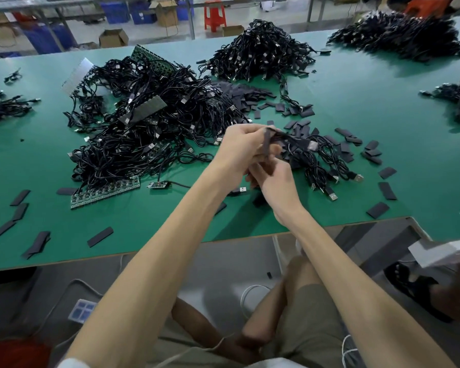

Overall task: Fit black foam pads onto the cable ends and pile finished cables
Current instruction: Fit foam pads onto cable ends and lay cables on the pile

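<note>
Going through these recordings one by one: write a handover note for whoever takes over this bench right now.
Left hand: pinches a black foam pad at its upper end, together with the held cable.
Right hand: fingers curled on the pad's lower end.
The held cable trails right over a small heap.
Stock: big tangle on the left, loose pads beyond the hands.
Done: cannot tell which heaps are finished.
Left: probably seat this pad, pile the cable, then continue through the tangle.
</note>
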